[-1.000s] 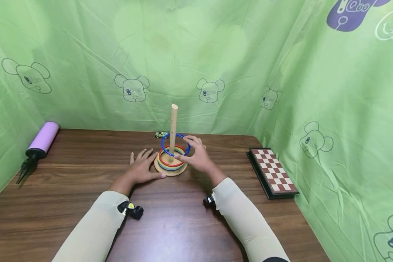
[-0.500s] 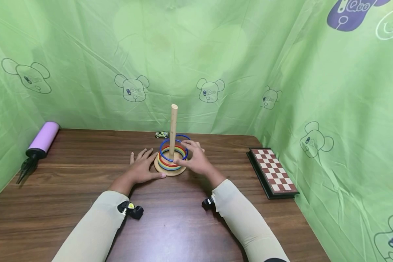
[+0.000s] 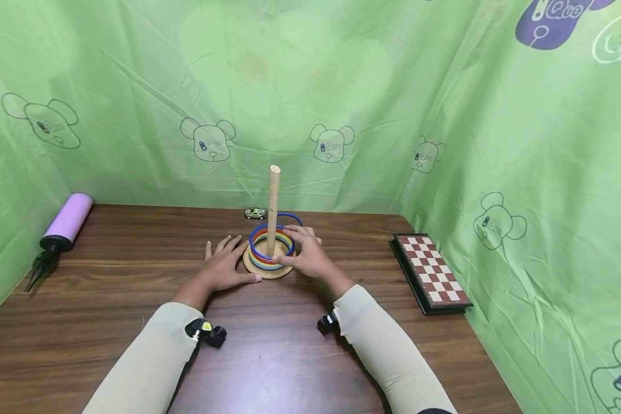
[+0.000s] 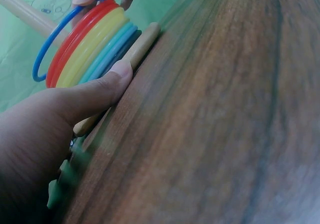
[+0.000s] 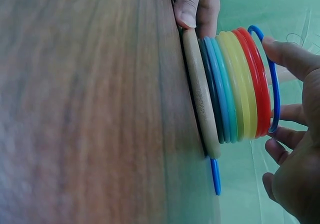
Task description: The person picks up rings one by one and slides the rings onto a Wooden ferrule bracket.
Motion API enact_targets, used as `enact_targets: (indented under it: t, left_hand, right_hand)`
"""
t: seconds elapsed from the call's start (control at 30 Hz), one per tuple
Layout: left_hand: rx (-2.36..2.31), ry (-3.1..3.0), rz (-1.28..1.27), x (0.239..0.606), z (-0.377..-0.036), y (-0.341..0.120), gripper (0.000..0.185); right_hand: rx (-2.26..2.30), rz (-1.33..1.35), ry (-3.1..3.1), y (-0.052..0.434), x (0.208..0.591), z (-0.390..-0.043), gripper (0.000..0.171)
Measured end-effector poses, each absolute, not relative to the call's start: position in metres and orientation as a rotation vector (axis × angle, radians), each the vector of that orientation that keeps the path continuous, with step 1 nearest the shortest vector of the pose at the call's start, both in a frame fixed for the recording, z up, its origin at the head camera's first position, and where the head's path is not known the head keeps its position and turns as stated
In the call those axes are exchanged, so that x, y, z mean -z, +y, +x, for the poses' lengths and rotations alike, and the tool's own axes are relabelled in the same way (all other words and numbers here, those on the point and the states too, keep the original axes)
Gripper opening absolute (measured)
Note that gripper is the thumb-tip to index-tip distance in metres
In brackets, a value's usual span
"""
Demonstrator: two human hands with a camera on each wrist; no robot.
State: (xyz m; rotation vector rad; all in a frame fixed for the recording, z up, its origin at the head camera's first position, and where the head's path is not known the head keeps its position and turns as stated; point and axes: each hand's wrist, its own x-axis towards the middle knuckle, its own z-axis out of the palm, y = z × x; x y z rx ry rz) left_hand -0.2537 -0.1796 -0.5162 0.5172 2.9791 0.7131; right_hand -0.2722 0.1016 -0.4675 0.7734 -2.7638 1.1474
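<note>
A wooden peg (image 3: 273, 201) rises from a round wooden base (image 3: 263, 275) on the table. Red rings (image 5: 257, 84), yellow rings (image 5: 240, 89) and light and dark blue rings are stacked on the base. My right hand (image 3: 312, 253) pinches a blue ring (image 5: 275, 92) between thumb and fingers. This ring encircles the peg right over the top red ring, slightly tilted in the left wrist view. My left hand (image 3: 225, 269) lies beside the base, fingers spread, its thumb (image 4: 117, 77) against the base's edge.
Behind the base another blue ring (image 3: 292, 216) lies on the table beside a small toy car (image 3: 256, 213). A folded chessboard case (image 3: 432, 272) sits at the right edge. A purple hand pump (image 3: 67, 221) lies at the left. Green printed curtain (image 3: 269, 86) surrounds the table.
My right hand has lowered the blue ring along the peg, from well above the stack down to its top. The left hand has stayed in place.
</note>
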Motion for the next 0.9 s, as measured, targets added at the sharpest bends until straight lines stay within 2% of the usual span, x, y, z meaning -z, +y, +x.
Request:
enact_targets:
  t: [0.9]
  left_hand:
    - [-0.705, 2.986, 0.518, 0.5163, -0.2533, -0.1787, 0.119]
  right_hand:
    - [-1.109, 0.774, -2.805, 0.1023, 0.4669, -0.2709, 0.084]
